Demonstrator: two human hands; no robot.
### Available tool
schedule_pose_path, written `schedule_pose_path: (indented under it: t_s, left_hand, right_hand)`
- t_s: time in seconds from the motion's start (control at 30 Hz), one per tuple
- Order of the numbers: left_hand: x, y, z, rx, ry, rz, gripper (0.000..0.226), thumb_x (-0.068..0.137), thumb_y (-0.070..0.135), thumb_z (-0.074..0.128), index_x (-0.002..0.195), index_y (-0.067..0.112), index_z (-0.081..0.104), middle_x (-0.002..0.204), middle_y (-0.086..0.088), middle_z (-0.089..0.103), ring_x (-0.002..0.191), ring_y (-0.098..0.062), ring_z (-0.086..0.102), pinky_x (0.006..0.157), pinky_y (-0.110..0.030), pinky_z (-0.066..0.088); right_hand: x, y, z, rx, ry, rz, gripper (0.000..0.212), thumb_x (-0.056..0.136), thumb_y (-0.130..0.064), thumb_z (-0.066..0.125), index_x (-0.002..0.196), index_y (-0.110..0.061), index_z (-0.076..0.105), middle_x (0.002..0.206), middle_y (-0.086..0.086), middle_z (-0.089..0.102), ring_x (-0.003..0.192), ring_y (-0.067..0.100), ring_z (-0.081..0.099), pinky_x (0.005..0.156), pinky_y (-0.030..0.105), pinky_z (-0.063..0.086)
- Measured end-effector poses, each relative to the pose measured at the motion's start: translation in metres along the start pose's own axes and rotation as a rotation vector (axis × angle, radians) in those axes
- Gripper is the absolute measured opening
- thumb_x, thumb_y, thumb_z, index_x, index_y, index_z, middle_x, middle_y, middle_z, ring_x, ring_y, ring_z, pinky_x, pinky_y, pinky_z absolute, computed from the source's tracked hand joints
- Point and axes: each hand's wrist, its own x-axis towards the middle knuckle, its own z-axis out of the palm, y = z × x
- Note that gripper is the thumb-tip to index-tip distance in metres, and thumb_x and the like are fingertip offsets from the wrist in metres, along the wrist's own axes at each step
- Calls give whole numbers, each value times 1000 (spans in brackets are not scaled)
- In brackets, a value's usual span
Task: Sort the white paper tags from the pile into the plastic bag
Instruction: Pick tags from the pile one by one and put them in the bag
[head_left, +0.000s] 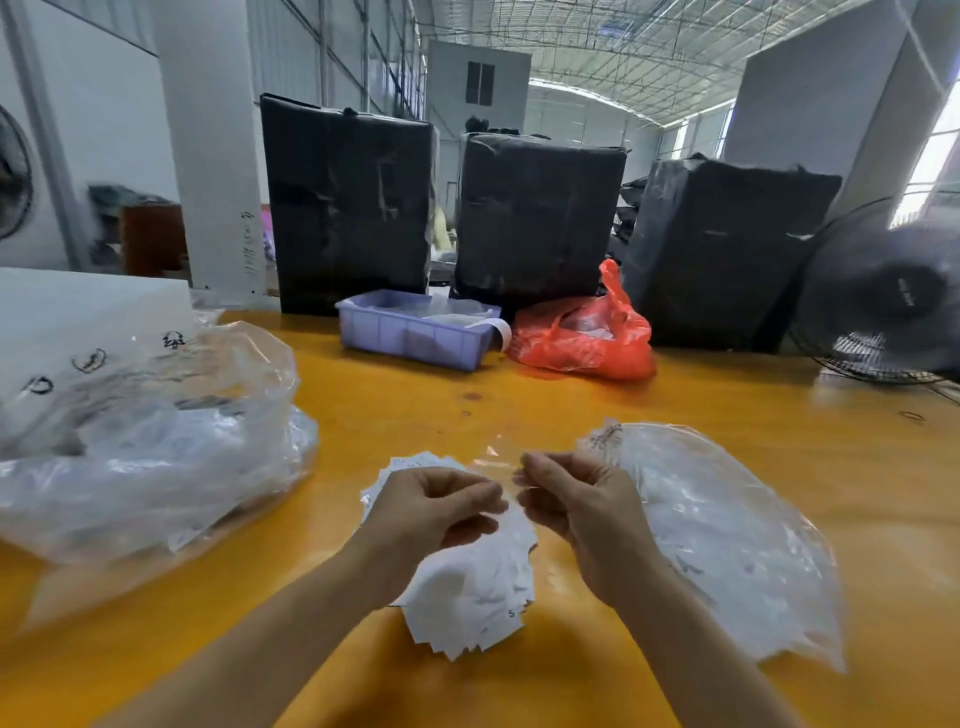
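Hovering over the tags (475, 577) piled near on the desk (519, 410), the left hand (441, 512) and right hand (576, 512) each have a grip pinched on thin clear film between them. The bag (727, 535) lies just right, holding tags.

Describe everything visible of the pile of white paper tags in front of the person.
The pile of white paper tags lies on the yellow table, a loose, fanned heap of small rectangular slips, some with faint dark print. Jagged corners stick out along its near edge. The left hand hovers over its far part, hiding some; the clear plastic bag lies to its right.
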Motion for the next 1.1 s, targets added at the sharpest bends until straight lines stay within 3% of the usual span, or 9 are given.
schedule_pose_path:
  t_s: [0.2, 0.33, 0.53, 0.6, 0.67, 0.77, 0.87, 1.0, 1.1]
  left_hand:
    - [4, 2, -2, -209, 180, 52, 9, 82, 13, 67, 77, 6, 69, 82, -9, 75, 67, -14, 70, 58, -18, 55]
    - [6, 2, -6, -207, 171, 64, 22, 68, 25, 73, 77, 5, 67, 79, -8, 74, 66, -14, 69, 57, -19, 53]
    - [8, 11, -21, 106, -33, 119, 72, 49, 42, 79, 115, 26, 55, 102, 1, 73, 89, -11, 70, 74, -24, 53]
    - [7, 13, -25, 218, -95, 165, 65, 55, 32, 81, 115, 26, 59, 94, 2, 74, 87, -10, 70, 71, -20, 54]
    - [6, 13, -28, 280, -123, 193, 40, 60, 22, 80, 99, 17, 70, 79, 1, 74, 75, -9, 70, 66, -17, 52]
    - [7, 14, -31, 272, -14, 256, 11, 66, 17, 79, 74, 11, 74, 64, 3, 71, 57, -3, 61, 57, -14, 49]
    - [13, 13, -39, 142, 194, 255, 10, 67, 14, 80, 70, 10, 71, 58, 4, 68, 52, -2, 59, 53, -11, 46]
    - [17, 10, -44, 62, 299, 179, 15, 68, 9, 80, 72, 9, 65, 62, -1, 68, 56, -6, 63, 58, -18, 48]
    - [17, 10, -44, -3, 296, 165, 20, 67, 6, 79, 75, 7, 61, 74, -11, 69, 59, -13, 65, 63, -23, 50]
  right_hand:
    - [0, 1, 1, -58, -72, 62, 6, 83, -5, 66, 77, -5, 68, 74, 11, 73, 62, 16, 66, 57, 22, 52]
    - [-1, 3, 4, -124, -126, 73, 4, 80, -7, 70, 80, -4, 67, 78, 11, 73, 66, 16, 67, 60, 23, 53]
    - [-3, 5, 2, -318, -167, -16, 11, 78, -11, 74, 80, -2, 69, 73, 9, 70, 65, 13, 65, 60, 21, 50]
    - [-5, 6, 4, -381, -217, -32, 15, 79, -12, 73, 83, 1, 68, 75, 14, 70, 63, 11, 64, 59, 19, 50]
    - [-7, 8, 8, -405, -235, -66, 14, 82, -14, 71, 85, 0, 68, 78, 12, 72, 63, 11, 65, 59, 18, 51]
    - [-7, 12, 12, -458, -110, -192, 8, 87, -17, 66, 89, -9, 67, 76, 3, 72, 64, 12, 66, 58, 17, 52]
    - [-9, 19, 14, -842, -115, -460, 19, 83, -26, 71, 98, -15, 70, 85, -9, 69, 75, 3, 63, 65, 13, 49]
    - [-15, 32, 31, -1230, -371, -498, 54, 77, -55, 67, 118, -20, 64, 118, -7, 63, 114, 9, 48, 95, 22, 39]
    - [-13, 35, 32, -1444, -361, -502, 48, 85, -49, 57, 123, -20, 60, 119, -3, 64, 114, 16, 48, 95, 28, 38]
